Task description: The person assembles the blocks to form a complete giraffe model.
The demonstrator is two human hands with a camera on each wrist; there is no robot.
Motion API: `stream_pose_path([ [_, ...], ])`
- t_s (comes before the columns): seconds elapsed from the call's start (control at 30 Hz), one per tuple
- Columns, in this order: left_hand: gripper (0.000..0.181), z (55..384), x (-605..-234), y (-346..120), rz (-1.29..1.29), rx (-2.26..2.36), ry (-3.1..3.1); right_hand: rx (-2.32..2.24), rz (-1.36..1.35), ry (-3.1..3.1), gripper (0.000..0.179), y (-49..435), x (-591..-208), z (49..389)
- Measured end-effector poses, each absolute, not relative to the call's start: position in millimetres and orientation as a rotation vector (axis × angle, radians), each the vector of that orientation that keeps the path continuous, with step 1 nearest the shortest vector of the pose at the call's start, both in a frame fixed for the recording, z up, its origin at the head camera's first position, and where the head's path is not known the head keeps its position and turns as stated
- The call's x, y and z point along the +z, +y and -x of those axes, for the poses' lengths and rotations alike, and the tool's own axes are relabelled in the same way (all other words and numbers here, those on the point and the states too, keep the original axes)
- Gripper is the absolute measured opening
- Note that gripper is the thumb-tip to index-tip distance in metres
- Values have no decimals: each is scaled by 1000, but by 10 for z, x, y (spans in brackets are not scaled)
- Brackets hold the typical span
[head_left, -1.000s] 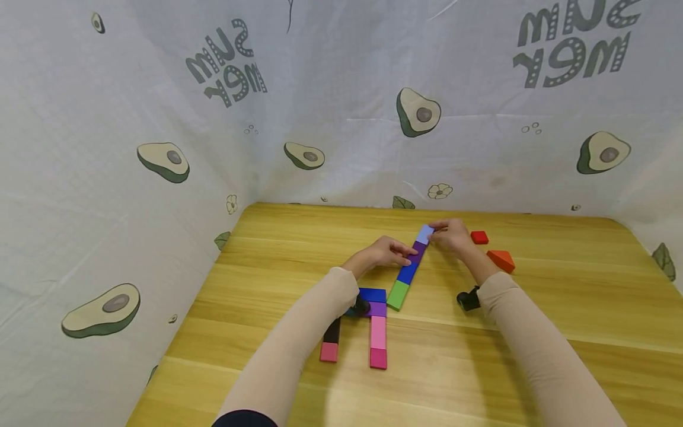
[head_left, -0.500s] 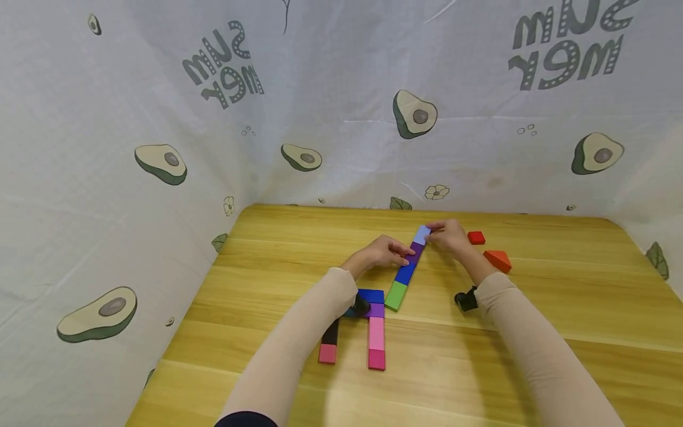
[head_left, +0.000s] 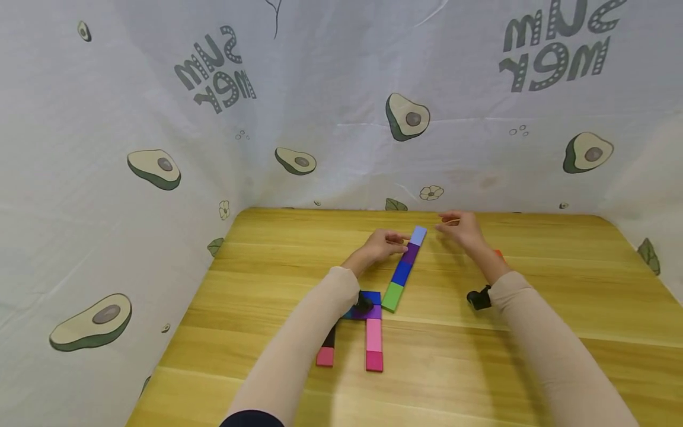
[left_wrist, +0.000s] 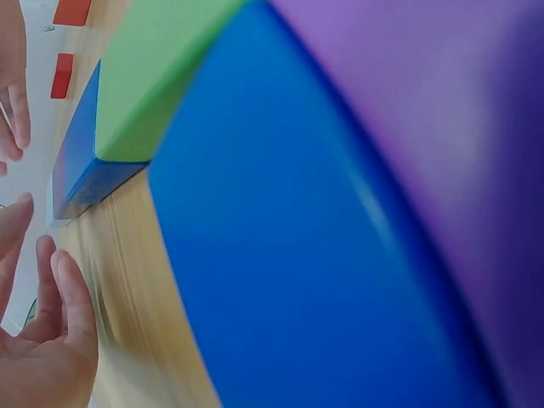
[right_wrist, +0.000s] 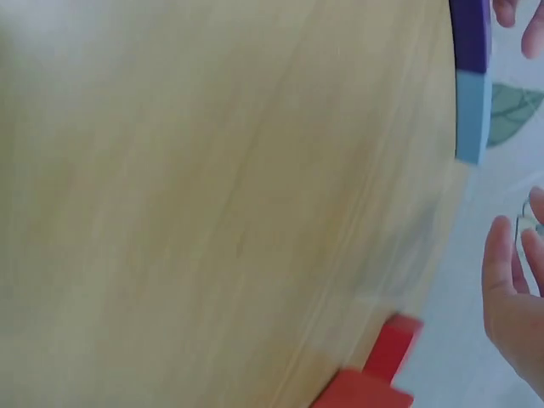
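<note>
A slanted row of flat blocks lies on the table in the head view: a light blue block (head_left: 418, 235) at the far end, then a purple block (head_left: 410, 253), a blue block (head_left: 401, 273) and a green block (head_left: 392, 297). My left hand (head_left: 380, 246) is at the row's left side, loosely bent fingertips right by the purple and light blue blocks. To the right of the far end is my right hand (head_left: 463, 228), fingers spread and holding nothing, apart from the light blue block. In the right wrist view the light blue block (right_wrist: 472, 117) stands clear of its fingers.
Nearer me, a pink block (head_left: 374, 335) and a magenta block (head_left: 374, 361) run down from more blue and purple blocks, partly hidden by the left wrist camera (head_left: 364, 303). A rose block (head_left: 325, 356) ends a second leg. Red blocks (right_wrist: 393, 344) lie at right; a printed curtain (head_left: 341, 107) stands behind.
My right hand has let go of the light blue block and moved right, now covering the small red block. The left hand has shifted slightly up along the row. The head view has turned slightly right.
</note>
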State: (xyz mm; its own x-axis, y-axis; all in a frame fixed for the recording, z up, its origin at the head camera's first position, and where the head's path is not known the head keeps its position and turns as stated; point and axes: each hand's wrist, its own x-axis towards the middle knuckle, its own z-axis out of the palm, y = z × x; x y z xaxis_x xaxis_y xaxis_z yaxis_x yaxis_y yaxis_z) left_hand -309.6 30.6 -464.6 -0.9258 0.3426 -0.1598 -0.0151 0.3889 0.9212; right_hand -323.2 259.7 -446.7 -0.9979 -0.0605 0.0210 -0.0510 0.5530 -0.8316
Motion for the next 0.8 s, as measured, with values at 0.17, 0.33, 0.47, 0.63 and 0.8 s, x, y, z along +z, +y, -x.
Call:
stream_pose_path([
  [0.17, 33, 3143, -4670, 364, -324, 1539, 2344, -1511, 5, 2775, 45, 2740, -4426, 3223],
  [0.33, 34, 3165, -4673, 411, -336, 1535, 2344, -1538, -73, 2779, 47, 2858, -4419, 3232],
  [0.47, 34, 3165, -4672, 437, -351, 1535, 2344, -1531, -184, 2776, 48, 2945, -4446, 3238],
  [0.63, 34, 3165, -4687, 470, -360, 1536, 2333, -1512, -293, 2750, 50, 3067, -4477, 3220],
  [0.8, 33, 3170, -4697, 484, -369, 1507, 2353, -1558, -352, 2650, 51, 3143, -4473, 3189],
])
